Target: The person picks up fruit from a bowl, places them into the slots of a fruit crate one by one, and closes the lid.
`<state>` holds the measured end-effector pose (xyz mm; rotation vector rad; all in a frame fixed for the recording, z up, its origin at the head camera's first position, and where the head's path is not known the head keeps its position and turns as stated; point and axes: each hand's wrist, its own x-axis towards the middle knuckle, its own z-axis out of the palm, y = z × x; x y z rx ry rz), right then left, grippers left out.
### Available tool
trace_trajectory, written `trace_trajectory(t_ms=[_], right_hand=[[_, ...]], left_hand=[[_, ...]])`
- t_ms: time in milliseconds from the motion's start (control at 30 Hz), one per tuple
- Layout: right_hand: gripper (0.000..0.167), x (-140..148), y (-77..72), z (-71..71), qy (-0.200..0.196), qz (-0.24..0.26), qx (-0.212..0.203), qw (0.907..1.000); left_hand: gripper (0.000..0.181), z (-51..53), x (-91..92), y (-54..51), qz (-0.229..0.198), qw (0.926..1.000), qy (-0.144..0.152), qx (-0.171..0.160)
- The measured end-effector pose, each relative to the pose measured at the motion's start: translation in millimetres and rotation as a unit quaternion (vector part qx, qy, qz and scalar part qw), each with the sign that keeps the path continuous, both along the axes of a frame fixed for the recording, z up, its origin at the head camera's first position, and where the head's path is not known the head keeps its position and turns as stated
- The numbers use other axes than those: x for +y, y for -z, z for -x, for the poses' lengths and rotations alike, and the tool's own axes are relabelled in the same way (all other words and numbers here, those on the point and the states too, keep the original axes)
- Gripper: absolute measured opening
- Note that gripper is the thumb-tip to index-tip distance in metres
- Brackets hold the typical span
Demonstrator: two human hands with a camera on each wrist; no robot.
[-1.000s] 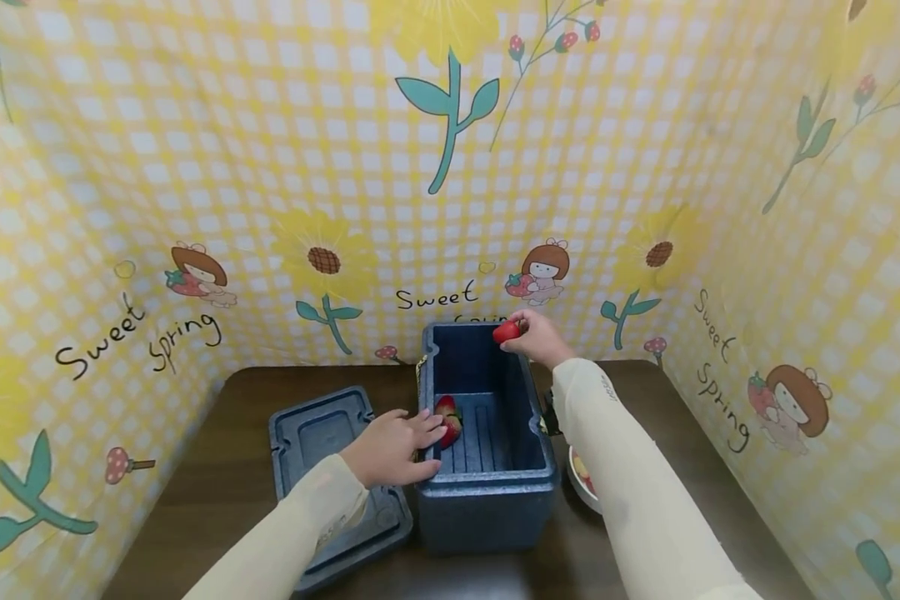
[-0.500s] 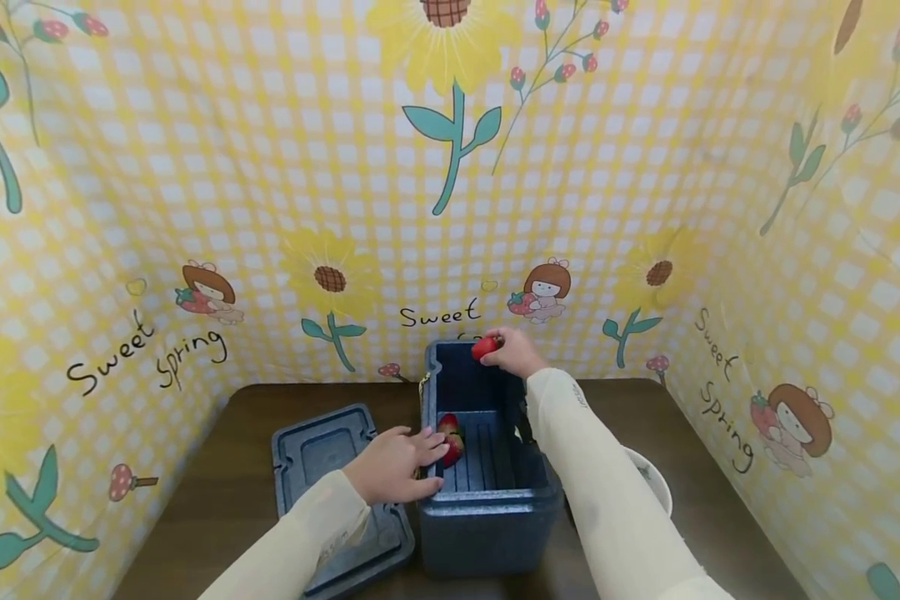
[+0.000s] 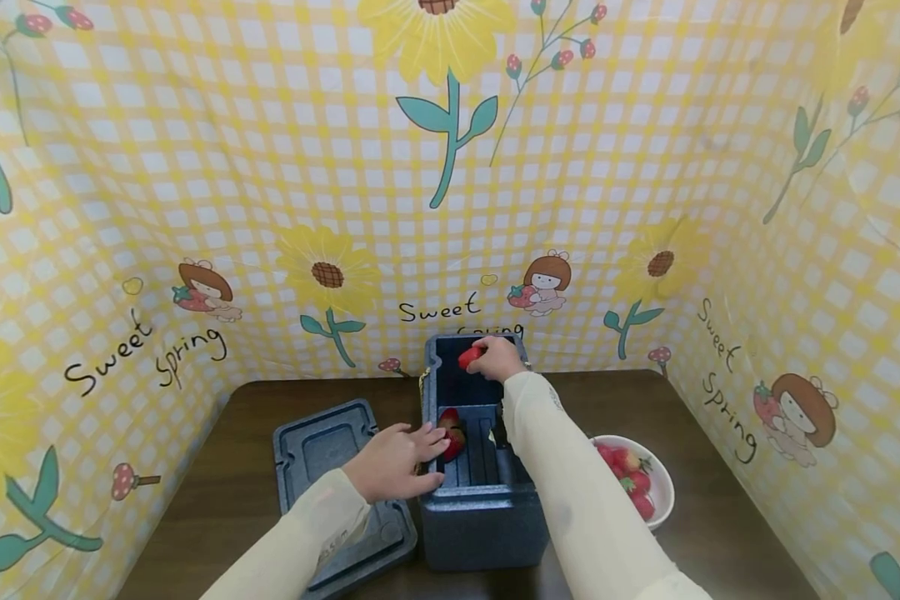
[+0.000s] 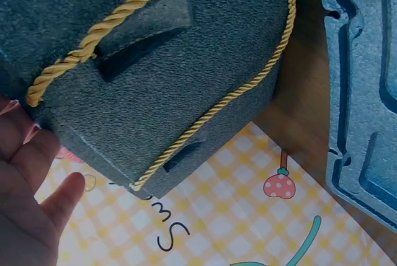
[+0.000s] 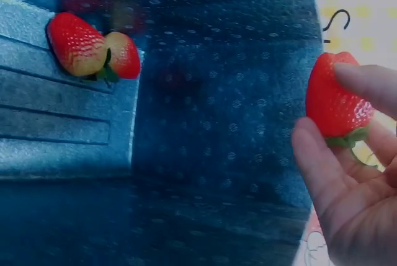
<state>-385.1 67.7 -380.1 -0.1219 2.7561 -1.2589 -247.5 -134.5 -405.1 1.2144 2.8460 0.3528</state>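
Observation:
Between the thumb and fingers of my right hand [image 3: 499, 360] is a red strawberry [image 3: 468, 357], held over the far end of a dark blue foam box [image 3: 487, 533]. In the right wrist view this strawberry [image 5: 335, 95] shows its green leaves pointing down. Two strawberries lie on the ribbed floor of the box by its left wall: a larger one [image 5: 74, 43] and a smaller one [image 5: 127, 55]. My left hand [image 3: 393, 462] rests on the box's left rim, fingers laid over the edge and thumb apart.
The box's lid [image 3: 322, 446] lies on the brown table to its left. At the right, a white bowl [image 3: 671, 496] contains several strawberries [image 3: 637, 482], partly hidden by my right sleeve. A yellow rope [image 4: 211, 114] runs along the box's side. Patterned cloth surrounds the table.
My right hand has carried the strawberry leftward from the box's right edge to over its inside. The bowl has come into fuller view. My left hand stays on the rim.

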Motion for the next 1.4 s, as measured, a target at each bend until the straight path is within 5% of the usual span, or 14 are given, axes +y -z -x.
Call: trace_trajectory(t_ms=[333,500,667,967,1167,1267,1400], right_hand=[[0.049,-7,31.7,-8.2,-0.004,0.078,0.003,0.9970],[0.045,-6,58.4,-5.7,-0.004,0.031,0.015,0.9994],[0.043,2,69.1,-13.8,0.014,-0.021,0.020,0.9995],[0.044,-5,56.4,-22.8,0.059,-0.042,0.015,0.9973],[0.048,-5,43.2,-20.6,0.059,-0.018,-0.044,0.9972],[0.048,1,26.9,-14.5,0.029,0.012,-0.066,0.9973],[0.045,18,-6.4,-9.5,0.000,0.039,-0.036,0.9986]], left_hand=[[0.048,-3.1,3.4,-2.8,0.029,0.9992,0.001,0.029],[0.050,-5.5,4.7,3.9,0.005,1.0000,0.003,-0.004],[0.050,-7.8,13.2,8.9,-0.002,0.9998,0.018,-0.013],[0.049,-8.7,10.9,5.1,0.001,0.9999,0.013,0.006],[0.049,-7.4,7.1,3.0,0.000,0.9999,0.011,-0.003],[0.050,-5.7,4.1,1.9,-0.002,1.0000,0.006,-0.008],[0.050,-2.4,-0.3,-1.0,-0.003,1.0000,-0.001,0.000]])
